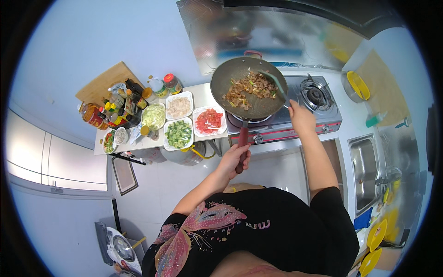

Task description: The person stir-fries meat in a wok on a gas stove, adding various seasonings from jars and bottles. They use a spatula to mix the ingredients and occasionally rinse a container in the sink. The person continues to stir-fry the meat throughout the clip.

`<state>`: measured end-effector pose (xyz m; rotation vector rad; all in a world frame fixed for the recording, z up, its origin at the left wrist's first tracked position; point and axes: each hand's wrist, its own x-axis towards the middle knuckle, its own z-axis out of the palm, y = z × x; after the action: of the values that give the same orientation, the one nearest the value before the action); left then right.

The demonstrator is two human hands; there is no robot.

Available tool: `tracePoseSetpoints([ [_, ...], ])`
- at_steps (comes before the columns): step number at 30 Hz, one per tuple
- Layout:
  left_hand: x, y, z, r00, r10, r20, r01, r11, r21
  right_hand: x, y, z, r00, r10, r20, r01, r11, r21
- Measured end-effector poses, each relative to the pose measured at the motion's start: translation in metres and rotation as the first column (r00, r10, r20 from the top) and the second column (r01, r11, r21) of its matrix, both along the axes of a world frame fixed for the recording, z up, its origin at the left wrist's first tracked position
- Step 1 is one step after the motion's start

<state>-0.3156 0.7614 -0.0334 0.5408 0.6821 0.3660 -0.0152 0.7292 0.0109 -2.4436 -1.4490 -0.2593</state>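
My left hand (235,160) grips the dark red handle (243,138) of a large wok (221,79), which sits over the left burner. Inside it lie browned meat slices (258,85) mixed with bits of green. At the wok's right side, my right hand (301,117) is closed around the handle end of a grey-green spatula (275,80). The spatula's blade rests among the meat, partly hidden by it. Under the wok is a two-burner gas stove (287,133), its right burner (315,95) bare.
Left on a white table, film-covered trays hold red tomato pieces (209,120), chopped green vegetable (178,134), shredded cabbage (153,116) and pale meat (179,106). Several bottles (121,100) crowd beside a wooden board (107,81). Gas cylinders (187,157) stand below. A sink (361,173) is right.
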Motion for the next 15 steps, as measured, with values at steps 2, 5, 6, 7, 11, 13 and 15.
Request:
tracePoseSetpoints([
  [2, 0.002, -0.001, 0.002, 1.000, -0.009, 0.004, 0.009, 1.000, -0.014, -0.007, 0.000, -0.015, 0.991, 0.104, -0.089, -0.105, 0.994, -0.008],
  [5, -0.002, 0.000, -0.006, 1.000, 0.001, 0.024, 0.000, 1.000, -0.025, -0.031, 0.001, 0.005, 0.894, 0.211, -0.395, -0.222, 0.975, 0.019],
  [6, -0.002, 0.000, -0.006, 0.999, -0.004, 0.036, 0.005, 1.000, -0.027, -0.036, -0.002, 0.021, 0.799, 0.200, -0.567, -0.223, 0.974, 0.029],
  [7, -0.002, 0.000, -0.007, 1.000, 0.001, 0.031, 0.000, 1.000, -0.025, -0.039, -0.003, 0.028, 0.673, 0.183, -0.717, -0.224, 0.974, 0.039],
  [11, 0.000, 0.000, -0.003, 1.000, -0.004, 0.025, 0.004, 1.000, -0.019, -0.032, 0.005, 0.018, 0.717, 0.202, -0.667, -0.280, 0.960, -0.010],
  [13, 0.000, 0.000, -0.003, 0.999, -0.011, 0.031, 0.011, 1.000, -0.016, -0.020, 0.018, 0.002, 0.916, 0.220, -0.336, -0.233, 0.973, 0.002],
  [15, 0.000, 0.000, -0.007, 0.999, -0.018, 0.043, 0.018, 1.000, -0.013, -0.013, 0.028, 0.001, 0.969, 0.171, -0.179, -0.166, 0.985, 0.043],
])
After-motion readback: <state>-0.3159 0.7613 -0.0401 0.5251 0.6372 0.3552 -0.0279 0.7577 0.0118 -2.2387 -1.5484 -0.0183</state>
